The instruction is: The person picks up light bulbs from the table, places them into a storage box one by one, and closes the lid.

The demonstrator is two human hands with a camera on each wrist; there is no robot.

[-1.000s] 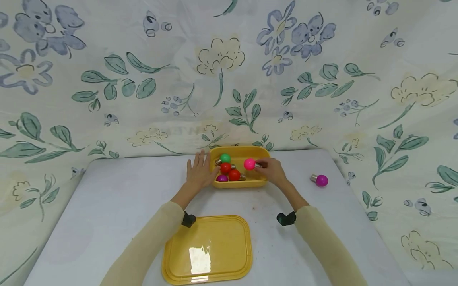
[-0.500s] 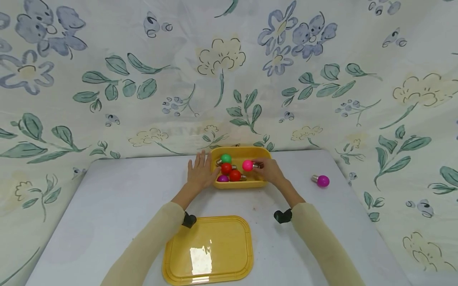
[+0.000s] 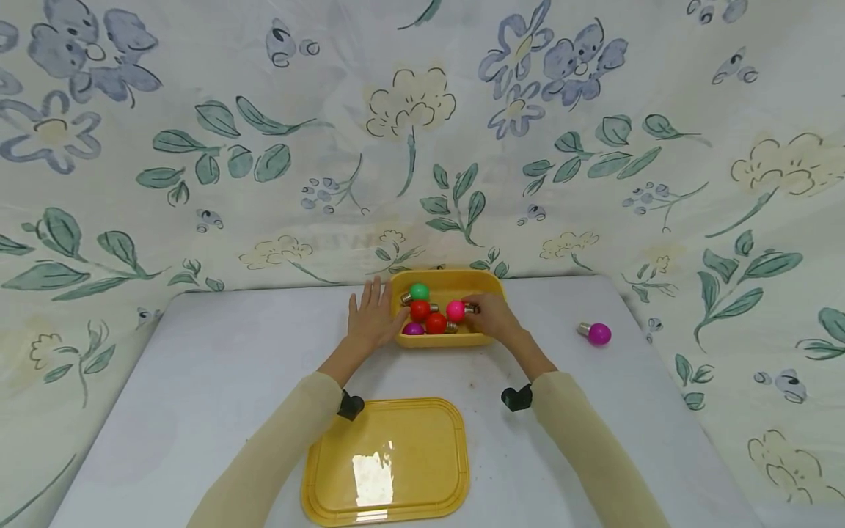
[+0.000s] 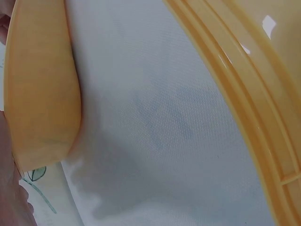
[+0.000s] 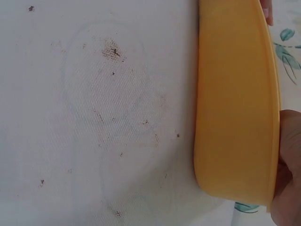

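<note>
In the head view a yellow plastic box (image 3: 455, 341) stands at the back of the table. My right hand (image 3: 494, 317) reaches over its right side and pinches a pink light bulb (image 3: 455, 311) by its metal base, with the bulb low inside the box. A green bulb (image 3: 419, 292), two red bulbs and a purple bulb (image 3: 413, 329) lie in the left half. One red bulb (image 3: 436, 323) is just left of the pink one. My left hand (image 3: 372, 320), fingers spread, touches the box's left rim. The wrist views show mostly the box's outer wall (image 5: 235, 108).
Another purple bulb (image 3: 599, 334) lies on the white table (image 3: 218, 381) to the right of the box. A shallow yellow tray or lid (image 3: 422, 455) lies flat nearer the person, partly under the left sleeve. A flowered cloth (image 3: 343, 220) hangs right behind the table.
My right hand has moved slightly left and down with the pink bulb, bringing it close to the red bulb. The left hand has stayed at the box's left rim.
</note>
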